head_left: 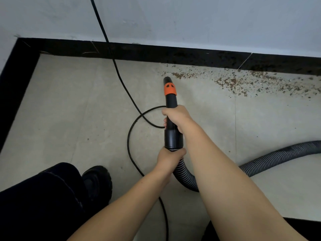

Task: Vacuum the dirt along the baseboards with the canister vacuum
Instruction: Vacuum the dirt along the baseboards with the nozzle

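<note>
the right hand (pixel 175 117) wraps its fingers around the black plastic vacuum nozzle with an orange band (pixel 170 94), and the left hand (pixel 169 158) grips the ribbed grey-black hose (pixel 260 162) just below the nozzle's cuff. the nozzle tip points far, close to the left end of the brown crumbly dirt (pixel 231 82) scattered along the black baseboard (pixel 139 51) to the right. a thin black power cord (pixel 129 94) loops on the pale tiled floor (pixel 69 110) left of the nozzle. a black shoe (pixel 99 181) stands near left.
</note>
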Demonstrator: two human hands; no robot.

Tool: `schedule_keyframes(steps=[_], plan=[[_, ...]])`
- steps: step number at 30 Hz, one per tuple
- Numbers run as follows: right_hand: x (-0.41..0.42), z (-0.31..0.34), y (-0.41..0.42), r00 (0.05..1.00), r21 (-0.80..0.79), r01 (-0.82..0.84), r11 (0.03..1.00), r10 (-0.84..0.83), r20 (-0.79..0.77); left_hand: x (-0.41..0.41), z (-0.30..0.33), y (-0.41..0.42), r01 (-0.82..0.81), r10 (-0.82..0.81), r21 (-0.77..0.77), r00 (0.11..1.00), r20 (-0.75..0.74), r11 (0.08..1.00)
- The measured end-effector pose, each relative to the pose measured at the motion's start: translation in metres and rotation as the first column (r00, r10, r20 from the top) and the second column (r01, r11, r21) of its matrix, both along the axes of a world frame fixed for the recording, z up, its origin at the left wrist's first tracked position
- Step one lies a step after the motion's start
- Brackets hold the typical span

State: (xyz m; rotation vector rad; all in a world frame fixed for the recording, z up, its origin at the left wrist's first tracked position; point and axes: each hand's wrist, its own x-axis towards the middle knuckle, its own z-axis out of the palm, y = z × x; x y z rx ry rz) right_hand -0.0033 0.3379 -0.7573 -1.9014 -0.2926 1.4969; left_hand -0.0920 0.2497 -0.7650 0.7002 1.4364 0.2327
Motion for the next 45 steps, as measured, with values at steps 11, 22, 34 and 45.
schedule_keyframes(steps=[11,22,34,45], plan=[[0.013,-0.002,0.001,0.990,-0.009,0.138,0.990,-0.138,-0.008,0.000,-0.005,0.017,0.142,-0.142,-0.005,0.990,0.013,0.990],[0.050,-0.003,-0.009,0.963,-0.016,0.267,0.964,-0.266,0.036,0.029,-0.001,0.017,0.259,-0.260,0.021,0.966,0.020,0.966],[-0.017,-0.008,0.026,1.000,-0.006,-0.026,1.000,0.026,-0.014,-0.018,-0.006,0.025,0.024,-0.024,-0.009,0.998,-0.052,1.000],[-0.008,-0.006,0.037,0.995,0.016,0.100,0.995,-0.099,-0.026,-0.019,-0.006,0.051,0.124,-0.123,0.010,0.991,-0.056,0.992]])
